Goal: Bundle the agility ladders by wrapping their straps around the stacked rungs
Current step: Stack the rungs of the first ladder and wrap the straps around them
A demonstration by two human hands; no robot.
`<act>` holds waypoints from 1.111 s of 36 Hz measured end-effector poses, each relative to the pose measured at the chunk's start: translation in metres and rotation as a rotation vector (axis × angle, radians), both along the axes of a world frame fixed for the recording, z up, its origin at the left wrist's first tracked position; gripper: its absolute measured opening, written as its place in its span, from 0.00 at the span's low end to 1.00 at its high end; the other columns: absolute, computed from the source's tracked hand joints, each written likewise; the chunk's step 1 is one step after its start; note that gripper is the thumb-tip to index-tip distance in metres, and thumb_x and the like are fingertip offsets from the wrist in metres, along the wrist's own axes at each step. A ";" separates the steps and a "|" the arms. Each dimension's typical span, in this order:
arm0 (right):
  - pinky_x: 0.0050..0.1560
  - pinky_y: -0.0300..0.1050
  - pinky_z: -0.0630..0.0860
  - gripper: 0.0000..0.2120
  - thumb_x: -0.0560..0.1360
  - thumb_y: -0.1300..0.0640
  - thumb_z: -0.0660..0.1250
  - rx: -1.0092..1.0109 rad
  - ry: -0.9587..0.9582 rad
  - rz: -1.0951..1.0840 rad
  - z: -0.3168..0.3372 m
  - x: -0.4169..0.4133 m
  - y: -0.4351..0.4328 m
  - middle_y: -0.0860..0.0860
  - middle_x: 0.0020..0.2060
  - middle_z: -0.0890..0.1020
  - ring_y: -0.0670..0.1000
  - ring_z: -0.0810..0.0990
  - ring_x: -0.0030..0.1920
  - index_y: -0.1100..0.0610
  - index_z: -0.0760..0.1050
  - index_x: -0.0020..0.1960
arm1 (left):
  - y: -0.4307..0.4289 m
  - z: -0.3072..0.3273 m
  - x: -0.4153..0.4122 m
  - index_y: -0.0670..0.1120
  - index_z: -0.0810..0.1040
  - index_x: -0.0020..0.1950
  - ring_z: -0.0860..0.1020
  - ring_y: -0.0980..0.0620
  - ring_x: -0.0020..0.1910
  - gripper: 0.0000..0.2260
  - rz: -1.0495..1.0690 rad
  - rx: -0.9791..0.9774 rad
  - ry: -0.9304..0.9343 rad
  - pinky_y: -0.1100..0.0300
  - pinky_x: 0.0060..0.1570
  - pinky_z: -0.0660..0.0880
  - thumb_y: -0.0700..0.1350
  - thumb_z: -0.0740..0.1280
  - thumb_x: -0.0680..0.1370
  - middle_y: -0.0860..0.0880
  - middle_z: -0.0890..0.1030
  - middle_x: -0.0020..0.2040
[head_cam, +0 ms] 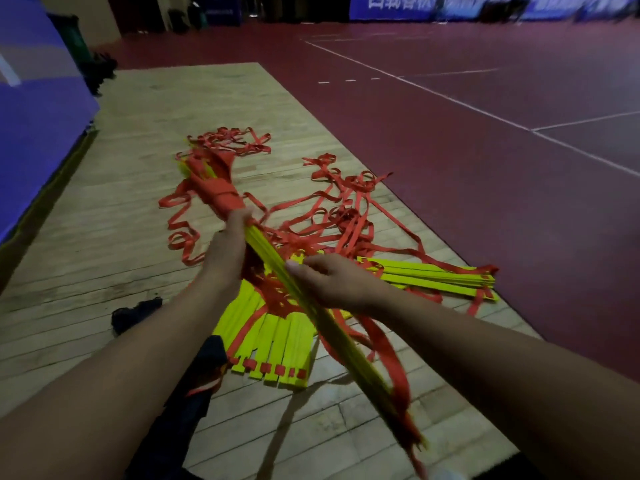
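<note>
Both hands grip one long stack of yellow rungs [332,327] held slantwise above the floor. The left hand [227,251] is closed around the stack just below a tight winding of red strap [221,195]; the right hand [332,282] clasps it lower down, thumb across the top. A loose strap tail [391,362] hangs along the near end.

Under the hands, a second set of rungs [273,348] lies fanned flat, and a third stack [429,275] lies to the right, close to the edge of the wooden floor [121,209]. Tangled red straps [339,216] sprawl between and beyond them.

A blue padded wall [38,133] bounds the wood on the left. To the right spreads open red court floor [485,150] with white lines.
</note>
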State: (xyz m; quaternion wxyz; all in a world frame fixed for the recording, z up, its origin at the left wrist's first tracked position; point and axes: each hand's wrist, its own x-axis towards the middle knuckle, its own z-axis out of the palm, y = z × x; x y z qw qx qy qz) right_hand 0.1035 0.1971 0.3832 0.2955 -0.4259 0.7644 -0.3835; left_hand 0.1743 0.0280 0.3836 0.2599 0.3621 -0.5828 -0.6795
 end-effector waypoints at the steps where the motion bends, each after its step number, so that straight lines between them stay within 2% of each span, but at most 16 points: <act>1: 0.38 0.42 0.69 0.20 0.82 0.41 0.59 -0.061 -0.073 -0.045 -0.001 -0.002 0.001 0.43 0.30 0.73 0.43 0.73 0.31 0.50 0.72 0.37 | -0.002 0.002 0.000 0.48 0.76 0.38 0.74 0.48 0.32 0.17 -0.004 0.020 0.048 0.56 0.36 0.69 0.61 0.66 0.74 0.48 0.75 0.31; 4: 0.41 0.47 0.71 0.17 0.81 0.41 0.62 -0.137 -0.214 -0.133 -0.003 -0.013 0.005 0.49 0.35 0.75 0.49 0.75 0.37 0.54 0.74 0.43 | 0.001 0.011 0.000 0.47 0.74 0.41 0.75 0.51 0.31 0.13 -0.066 0.118 0.230 0.56 0.38 0.72 0.55 0.63 0.79 0.50 0.74 0.31; 6: 0.48 0.51 0.78 0.19 0.80 0.39 0.64 -0.059 -0.401 -0.093 0.000 -0.018 0.008 0.53 0.42 0.81 0.51 0.81 0.42 0.56 0.77 0.53 | 0.005 0.018 0.000 0.47 0.74 0.42 0.77 0.52 0.30 0.13 -0.098 0.158 0.311 0.59 0.37 0.76 0.54 0.61 0.81 0.51 0.76 0.30; 8: 0.55 0.54 0.81 0.26 0.79 0.37 0.60 0.067 -0.624 0.014 0.003 -0.018 0.013 0.56 0.48 0.85 0.56 0.84 0.47 0.59 0.77 0.59 | 0.007 0.023 -0.001 0.45 0.74 0.43 0.79 0.53 0.29 0.15 -0.113 0.185 0.367 0.62 0.32 0.78 0.54 0.59 0.81 0.51 0.78 0.29; 10: 0.54 0.54 0.82 0.33 0.81 0.34 0.53 0.097 -0.861 0.157 0.005 -0.016 0.016 0.61 0.53 0.84 0.60 0.84 0.50 0.63 0.75 0.63 | 0.007 0.027 0.000 0.43 0.75 0.43 0.79 0.53 0.28 0.17 -0.125 0.211 0.392 0.63 0.29 0.77 0.55 0.58 0.81 0.50 0.78 0.29; 12: 0.50 0.52 0.83 0.35 0.81 0.33 0.50 0.059 -0.945 0.250 0.009 -0.017 0.016 0.64 0.54 0.82 0.60 0.84 0.47 0.63 0.74 0.65 | 0.005 0.028 0.001 0.43 0.76 0.42 0.80 0.53 0.28 0.19 -0.134 0.195 0.378 0.64 0.28 0.76 0.56 0.57 0.81 0.50 0.79 0.29; 15: 0.36 0.44 0.81 0.26 0.84 0.39 0.52 0.032 -0.831 0.242 0.014 -0.017 0.013 0.57 0.41 0.82 0.51 0.82 0.33 0.60 0.75 0.58 | -0.002 0.027 0.004 0.46 0.81 0.36 0.80 0.52 0.30 0.23 -0.161 0.174 0.350 0.64 0.30 0.76 0.57 0.56 0.81 0.50 0.80 0.30; 17: 0.32 0.43 0.79 0.20 0.84 0.44 0.57 0.025 -0.753 0.196 0.015 -0.016 0.013 0.55 0.36 0.80 0.51 0.80 0.30 0.60 0.75 0.52 | -0.009 0.027 0.011 0.47 0.83 0.35 0.81 0.51 0.31 0.24 -0.219 0.207 0.279 0.64 0.30 0.76 0.58 0.57 0.81 0.49 0.80 0.31; 19: 0.33 0.45 0.79 0.16 0.83 0.47 0.62 0.003 -0.670 0.153 0.013 -0.017 0.016 0.57 0.35 0.79 0.53 0.79 0.30 0.62 0.75 0.50 | -0.017 0.025 0.020 0.43 0.80 0.44 0.79 0.49 0.30 0.25 -0.360 0.194 0.092 0.64 0.27 0.73 0.63 0.55 0.80 0.46 0.78 0.31; 22: 0.35 0.48 0.80 0.18 0.81 0.49 0.66 0.024 -0.514 0.038 0.009 -0.019 0.021 0.60 0.38 0.82 0.57 0.81 0.34 0.66 0.75 0.55 | -0.024 0.018 0.033 0.37 0.76 0.57 0.74 0.48 0.26 0.34 -0.578 0.145 -0.148 0.61 0.25 0.73 0.67 0.51 0.80 0.44 0.73 0.29; 25: 0.44 0.54 0.84 0.17 0.80 0.51 0.68 0.040 -0.426 -0.008 0.004 -0.021 0.022 0.63 0.45 0.84 0.61 0.85 0.42 0.65 0.75 0.57 | -0.020 0.010 0.036 0.36 0.76 0.60 0.73 0.49 0.25 0.32 -0.593 0.090 -0.231 0.59 0.26 0.74 0.66 0.56 0.79 0.44 0.72 0.29; 27: 0.49 0.57 0.84 0.16 0.80 0.52 0.69 0.060 -0.414 -0.034 0.002 -0.020 0.020 0.62 0.49 0.85 0.62 0.86 0.47 0.63 0.74 0.60 | -0.014 0.007 0.034 0.39 0.76 0.58 0.73 0.50 0.25 0.27 -0.567 0.073 -0.230 0.60 0.25 0.73 0.63 0.61 0.78 0.45 0.72 0.29; 31: 0.45 0.52 0.85 0.14 0.80 0.54 0.69 0.127 -0.265 -0.006 0.005 -0.016 0.014 0.56 0.48 0.84 0.58 0.86 0.46 0.59 0.73 0.62 | -0.002 0.003 0.025 0.43 0.74 0.44 0.69 0.52 0.22 0.19 -0.424 0.081 -0.154 0.63 0.21 0.67 0.60 0.67 0.76 0.48 0.70 0.26; 35: 0.46 0.48 0.85 0.14 0.79 0.56 0.71 0.143 -0.191 0.051 0.009 -0.015 0.013 0.53 0.48 0.84 0.52 0.86 0.43 0.53 0.74 0.63 | 0.001 0.004 0.020 0.44 0.74 0.42 0.70 0.51 0.23 0.20 -0.352 0.090 -0.058 0.62 0.25 0.70 0.61 0.67 0.76 0.48 0.70 0.26; 38: 0.40 0.43 0.81 0.17 0.78 0.58 0.71 0.136 -0.206 0.027 0.009 -0.013 0.010 0.52 0.44 0.82 0.49 0.83 0.40 0.55 0.73 0.65 | 0.001 0.004 0.016 0.44 0.75 0.41 0.71 0.51 0.23 0.21 -0.309 0.088 -0.024 0.61 0.28 0.71 0.62 0.66 0.76 0.48 0.71 0.26; 40: 0.42 0.45 0.79 0.13 0.77 0.61 0.70 0.171 -0.238 0.025 0.010 -0.012 0.008 0.52 0.42 0.80 0.49 0.81 0.39 0.58 0.74 0.60 | 0.001 0.003 0.014 0.44 0.75 0.42 0.72 0.51 0.23 0.21 -0.306 0.099 0.003 0.59 0.31 0.71 0.62 0.66 0.77 0.48 0.71 0.26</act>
